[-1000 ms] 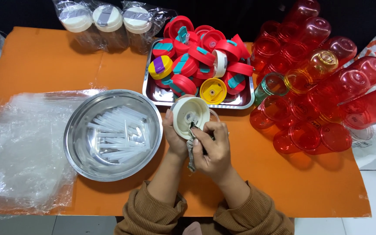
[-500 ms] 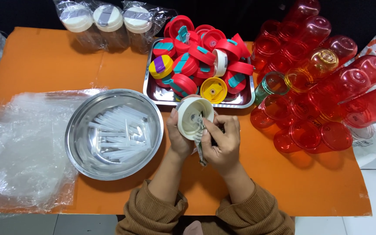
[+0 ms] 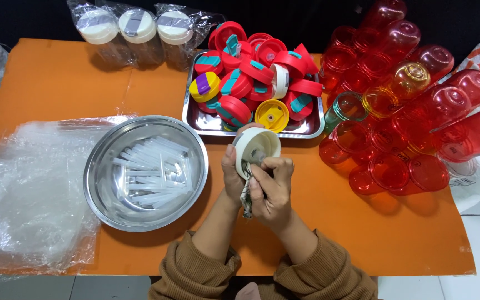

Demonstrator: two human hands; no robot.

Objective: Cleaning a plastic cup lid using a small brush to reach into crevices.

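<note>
While both hands meet over the orange table (image 3: 395, 244), the left hand (image 3: 232, 176) wraps its fingers around a white round lid (image 3: 256, 149), holding it tilted with its hollow underside facing up, just in front of the steel tray (image 3: 206, 126). The right hand (image 3: 272, 189) is curled closed beside it — its fingertips press into the inside of the lid, and a folded patterned cloth (image 3: 245, 195) hangs down between the two palms; which hand pinches the cloth cannot be told.

Left of the hands sits a round steel bowl (image 3: 102, 195) holding a loose heap of clear plastic straws (image 3: 152, 175). Further left, crumpled clear plastic wrap (image 3: 26, 194) covers that end of the table.

Behind the lid, the tray is piled with more lids (image 3: 251, 75) — mostly red with teal flaps, one yellow with a purple flap, one plain yellow at the near edge. At the far edge stand three clear bottles in plastic bags (image 3: 134, 33), each capped white. To the right lies a heap of red translucent cups (image 3: 412, 105), on their sides, with one green and one amber among them.
</note>
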